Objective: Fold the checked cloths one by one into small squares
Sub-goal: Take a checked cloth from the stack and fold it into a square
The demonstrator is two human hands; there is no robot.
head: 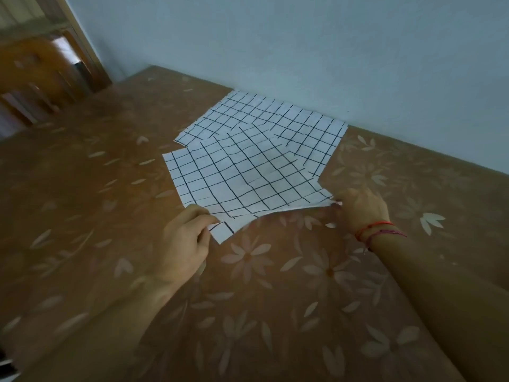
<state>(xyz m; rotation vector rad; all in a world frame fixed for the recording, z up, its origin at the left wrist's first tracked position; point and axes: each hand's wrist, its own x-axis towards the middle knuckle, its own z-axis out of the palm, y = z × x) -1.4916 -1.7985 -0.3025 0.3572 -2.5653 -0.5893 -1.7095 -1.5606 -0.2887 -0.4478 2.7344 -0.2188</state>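
Several checked cloths [275, 117] lie overlapping on the brown floral sheet [275, 271], on its far side close to the pale wall [303, 37]. How many there are cannot be told from here. The top cloth [248, 172] sits across the others at an angle, rippled through its middle, and its near edge seems slightly raised off the sheet. The left hand [184, 238] pinches the near-left corner, its fingers [203, 215] curled tight against the thumb. The right hand [360, 208], with red thread bracelets [377, 230] at the wrist, nips the near-right corner in a narrow grip. Both hands hold fabric and nothing else. The cloth looks thin, light and quite limp. It will likely sag between the two hands as it rises, and it will crease wherever it is pressed. The corners are the sensible place to hold it, since a grip there keeps the edge taut and lets the near corners be matched to the far ones for a first fold. The risk is that so light a cloth drags the one beneath it along, or slides askew on the sheet, so the top cloth may need to be drawn clear of the pile first.
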